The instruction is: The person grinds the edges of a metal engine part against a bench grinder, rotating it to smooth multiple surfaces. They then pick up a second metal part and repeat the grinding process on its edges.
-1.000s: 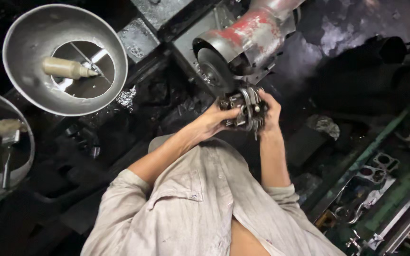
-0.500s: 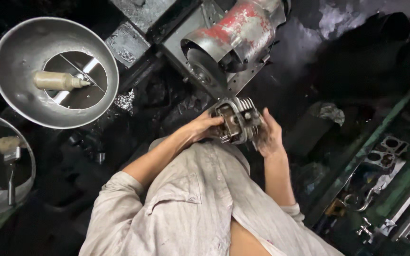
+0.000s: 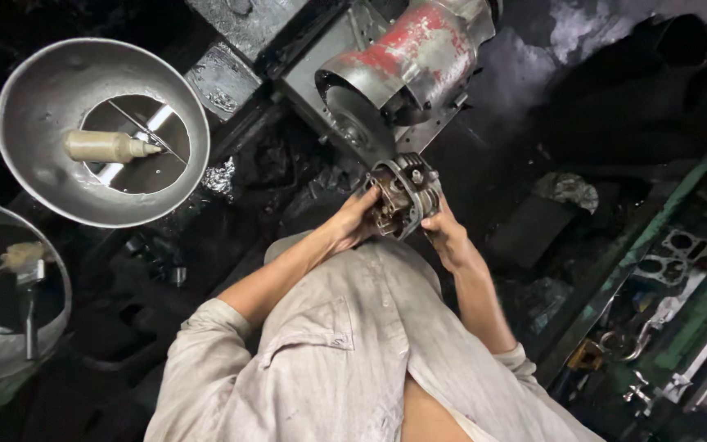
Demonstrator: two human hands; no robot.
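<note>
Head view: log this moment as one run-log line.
left hand: grips finned engine part | right hand: grips same part | part: just below grinder wheel | bottle in metal bowl, left

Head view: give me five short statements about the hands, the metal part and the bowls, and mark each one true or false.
1. Both hands hold the finned metal part. True: the left hand and the right hand grip it from either side.
2. The part rests on the floor. False: it is held up just in front of the grinding machine.
3. A tan bottle lies in the nearer round metal bowl. True.
4. The machine's housing is painted blue. False: it is grey metal with worn red paint.
5. The right hand holds a wrench. False: it holds only the metal part.
</note>
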